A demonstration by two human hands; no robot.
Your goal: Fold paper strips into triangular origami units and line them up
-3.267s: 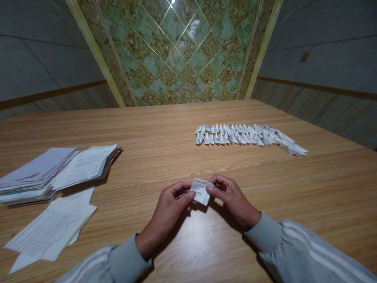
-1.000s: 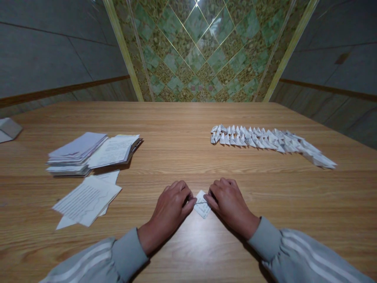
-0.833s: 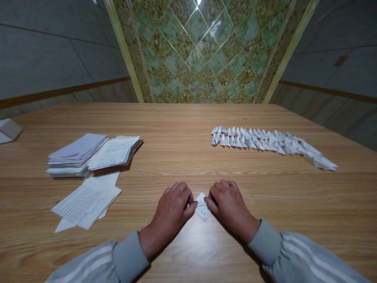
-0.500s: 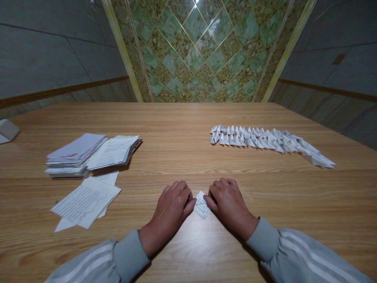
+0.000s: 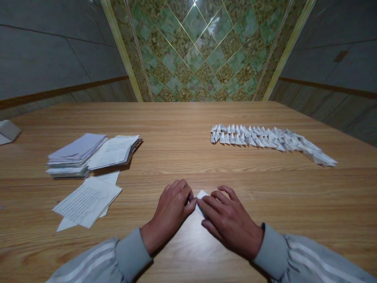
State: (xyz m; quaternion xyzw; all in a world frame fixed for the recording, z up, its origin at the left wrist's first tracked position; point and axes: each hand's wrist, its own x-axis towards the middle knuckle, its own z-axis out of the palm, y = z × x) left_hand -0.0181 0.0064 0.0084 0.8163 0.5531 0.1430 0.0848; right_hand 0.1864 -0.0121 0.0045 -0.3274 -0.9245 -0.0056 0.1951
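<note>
A small folded piece of paper point(image 5: 202, 194) lies on the wooden table in front of me, partly covered by my fingers. My left hand point(image 5: 176, 203) is closed, its thumb and forefinger pinching the paper's left corner. Across the paper's middle and right side rests my right hand point(image 5: 228, 214), palm down with fingers stretched out and spread. Its fingertips press on the paper close to the left thumb. The lower part of the paper is mostly hidden under the right hand.
Stacked paper sheets point(image 5: 75, 151) and a second pile with writing point(image 5: 113, 151) stand at the left. Loose written sheets point(image 5: 88, 200) lie nearer. Two rows of folded paper pieces point(image 5: 259, 137) run along the right. A pale box-like object point(image 5: 8, 131) sits at the far left edge.
My right hand has let go of the paper's right corner, opened, and laid its fingers flat across the paper. My left hand keeps its pinch in nearly the same place.
</note>
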